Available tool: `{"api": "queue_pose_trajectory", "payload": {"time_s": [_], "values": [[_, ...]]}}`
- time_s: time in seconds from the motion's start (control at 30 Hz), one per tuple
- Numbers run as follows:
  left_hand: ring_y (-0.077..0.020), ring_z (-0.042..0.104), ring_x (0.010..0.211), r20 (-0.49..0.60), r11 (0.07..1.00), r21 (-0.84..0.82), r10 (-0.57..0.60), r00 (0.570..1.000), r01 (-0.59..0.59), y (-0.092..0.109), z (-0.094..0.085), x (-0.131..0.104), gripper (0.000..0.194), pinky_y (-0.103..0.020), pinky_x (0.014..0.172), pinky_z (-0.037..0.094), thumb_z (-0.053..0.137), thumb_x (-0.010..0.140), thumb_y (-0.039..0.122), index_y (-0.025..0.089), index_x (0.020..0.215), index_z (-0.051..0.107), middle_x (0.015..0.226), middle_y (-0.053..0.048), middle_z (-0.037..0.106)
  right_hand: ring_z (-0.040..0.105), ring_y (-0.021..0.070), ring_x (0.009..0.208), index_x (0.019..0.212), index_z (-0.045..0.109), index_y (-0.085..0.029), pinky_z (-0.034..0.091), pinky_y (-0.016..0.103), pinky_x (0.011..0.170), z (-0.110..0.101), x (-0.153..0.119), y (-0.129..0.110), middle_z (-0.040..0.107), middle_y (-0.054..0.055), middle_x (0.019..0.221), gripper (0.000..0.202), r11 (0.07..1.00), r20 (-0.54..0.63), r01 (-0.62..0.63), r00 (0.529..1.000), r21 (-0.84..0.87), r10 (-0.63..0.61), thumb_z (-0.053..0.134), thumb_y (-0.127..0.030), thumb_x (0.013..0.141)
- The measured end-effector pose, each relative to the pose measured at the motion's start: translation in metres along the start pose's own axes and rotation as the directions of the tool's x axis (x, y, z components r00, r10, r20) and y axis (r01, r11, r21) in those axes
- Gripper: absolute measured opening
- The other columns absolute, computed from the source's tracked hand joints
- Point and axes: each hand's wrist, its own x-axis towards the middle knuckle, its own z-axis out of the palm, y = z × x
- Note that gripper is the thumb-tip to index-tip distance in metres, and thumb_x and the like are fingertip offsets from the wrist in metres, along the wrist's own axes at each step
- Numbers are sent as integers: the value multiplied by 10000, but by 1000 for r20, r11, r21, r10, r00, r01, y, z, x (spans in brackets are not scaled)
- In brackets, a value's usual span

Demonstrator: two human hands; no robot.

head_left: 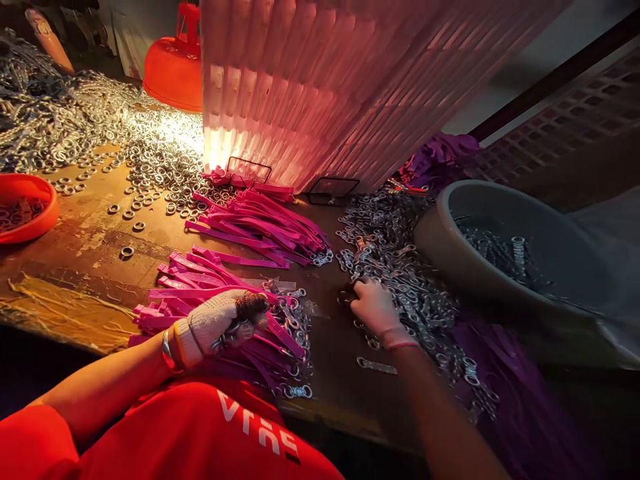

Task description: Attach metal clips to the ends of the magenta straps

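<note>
My left hand (225,325), in a white glove with dark, dirty fingertips, is closed around several metal clips above the near bundle of pink straps (195,290). At the edge of a heap of metal clips (400,267) is my right hand (375,307), gloved and reaching down; its fingertips are dark and blurred, so what they hold cannot be made out. A single metal clip (377,365) lies on the table below it. Farther back rests a second bundle of pink straps (265,227), metal ends to the right.
A ribbed translucent panel (300,93) stands at the back, beside a red lamp (173,73) over metal rings (165,167). A red bowl (43,223) is left; a grey tub (435,230) and purple straps (520,393) are right. Another person's finger (49,40) shows top left.
</note>
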Motion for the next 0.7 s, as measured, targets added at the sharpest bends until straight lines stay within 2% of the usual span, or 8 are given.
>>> {"api": "queue_pose_trajectory", "payload": {"time_s": [0.1, 0.17, 0.2, 0.27, 0.37, 0.53, 0.6, 0.7], "values": [[-46, 417, 371, 52, 980, -128, -144, 988, 150, -4, -6, 6, 199, -152, 328, 247, 672, 801, 325, 143, 802, 590, 620, 8, 603, 643, 204, 969, 1207, 564, -129, 491, 320, 801, -12, -27, -32, 679, 126, 1099, 410, 963, -117, 100, 990, 250, -72, 374, -91, 845], [-58, 439, 377, 96, 966, -143, -203, 975, 215, -4, -7, 8, 169, -149, 337, 268, 648, 806, 300, 138, 831, 611, 593, 7, 591, 662, 181, 857, 1213, 546, -170, 518, 307, 755, -27, -50, -62, 694, 78, 1017, 421, 794, -258, 290, 950, 534, -173, 357, -85, 847], [-59, 433, 371, 113, 962, -134, -223, 968, 237, -3, -6, 7, 163, -149, 338, 268, 640, 806, 294, 134, 833, 618, 574, 10, 576, 662, 182, 865, 1207, 556, -189, 523, 307, 763, -35, -61, -78, 687, 69, 1021, 421, 711, -340, 393, 913, 584, -225, 389, -86, 834], [-58, 408, 358, 122, 962, -92, -246, 962, 257, -2, -3, 5, 174, -154, 337, 255, 635, 801, 303, 131, 821, 621, 551, 14, 554, 641, 204, 957, 1248, 558, -204, 518, 323, 818, -51, -78, -107, 657, 87, 1111, 451, 668, -423, 536, 837, 516, -346, 487, -95, 815], [-62, 406, 370, 76, 970, 27, -241, 968, 240, 0, 5, 1, 206, -165, 350, 259, 650, 781, 331, 131, 766, 605, 537, 14, 530, 611, 232, 996, 1180, 610, -166, 500, 337, 841, -63, -91, -134, 643, 125, 1121, 448, 709, -403, 626, 770, 325, -495, 526, -37, 760], [-54, 359, 371, 31, 947, 319, -39, 999, 27, 7, 12, -9, 393, -200, 352, 238, 656, 806, 522, 132, 785, 617, 572, 13, 539, 556, 211, 699, 807, 644, -160, 382, 308, 629, -64, -90, -136, 654, 105, 818, 232, 842, -358, 536, 798, 56, -484, 520, -33, 656], [-56, 371, 380, 75, 911, 402, 66, 995, -91, 11, 12, -12, 398, -204, 358, 245, 639, 822, 540, 143, 835, 614, 616, 3, 577, 500, 178, 602, 719, 601, -179, 300, 296, 567, -66, -91, -132, 619, 68, 706, 177, 845, -333, 531, 810, 67, -482, 507, -47, 647], [-67, 397, 393, 159, 860, 483, 101, 982, -166, 14, 12, -12, 339, -200, 372, 260, 626, 842, 489, 160, 780, 569, 565, 14, 543, 438, 140, 534, 644, 535, -197, 239, 285, 535, -72, -92, -132, 566, 20, 609, 132, 790, -261, 570, 817, 227, -514, 499, -73, 670]]}}
